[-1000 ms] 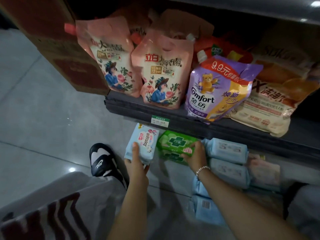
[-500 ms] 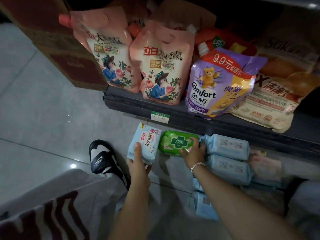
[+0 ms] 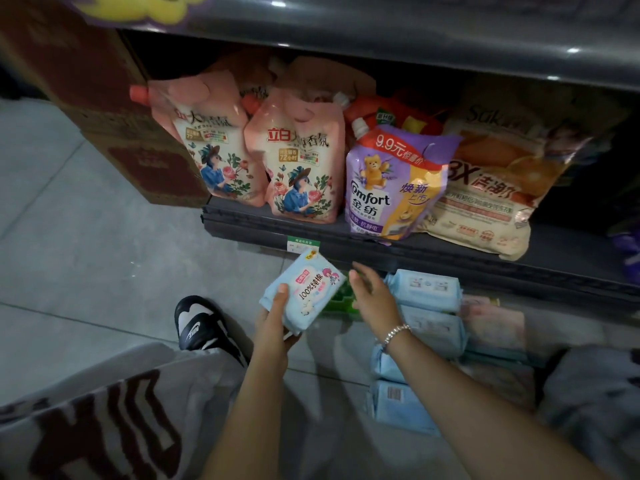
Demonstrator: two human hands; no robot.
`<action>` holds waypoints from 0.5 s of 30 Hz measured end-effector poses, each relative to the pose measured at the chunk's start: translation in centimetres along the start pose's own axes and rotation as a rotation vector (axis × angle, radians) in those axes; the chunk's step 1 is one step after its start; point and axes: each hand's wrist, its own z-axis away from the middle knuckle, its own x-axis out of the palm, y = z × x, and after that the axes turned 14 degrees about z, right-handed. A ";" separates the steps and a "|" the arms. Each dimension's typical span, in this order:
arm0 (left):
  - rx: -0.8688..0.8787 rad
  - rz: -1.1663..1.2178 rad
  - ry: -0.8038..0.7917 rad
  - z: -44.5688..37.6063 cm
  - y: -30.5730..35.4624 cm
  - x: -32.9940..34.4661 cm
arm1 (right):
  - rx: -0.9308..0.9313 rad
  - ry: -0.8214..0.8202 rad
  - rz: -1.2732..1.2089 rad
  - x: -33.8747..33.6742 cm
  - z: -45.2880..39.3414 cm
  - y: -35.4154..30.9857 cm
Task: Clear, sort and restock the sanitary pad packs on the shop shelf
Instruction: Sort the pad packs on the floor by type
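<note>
My left hand (image 3: pixel 277 322) grips a light blue pad pack (image 3: pixel 306 291) with pink print, held up in front of the shelf edge. My right hand (image 3: pixel 372 296) hovers open beside it, fingers spread, holding nothing. A green pad pack (image 3: pixel 341 299) lies on the floor between the two hands, mostly hidden behind them. To the right, several pale blue pad packs (image 3: pixel 427 289) are stacked on the floor, with pinkish packs (image 3: pixel 495 323) blurred further right.
The dark shelf (image 3: pixel 433 252) above carries pink detergent pouches (image 3: pixel 298 157), a purple Comfort pouch (image 3: pixel 391 185) and a beige bag (image 3: pixel 491 188). A brown carton (image 3: pixel 114 109) stands at left. My black-and-white sandal (image 3: pixel 201 323) is on the grey tiled floor.
My right hand let go of the green pack, which now lies low between the hands, and lifted open. My left hand raised the blue pack and tilted it toward the right.
</note>
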 end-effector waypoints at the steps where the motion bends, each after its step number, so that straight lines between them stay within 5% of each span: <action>1: -0.010 -0.037 -0.040 0.5 0.0 0.3 | -0.007 -0.018 -0.038 -0.6 0.5 -0.4; 15: -0.287 -0.442 -0.524 6.8 -3.4 4.5 | 0.154 0.020 -0.341 -10.7 10.1 4.9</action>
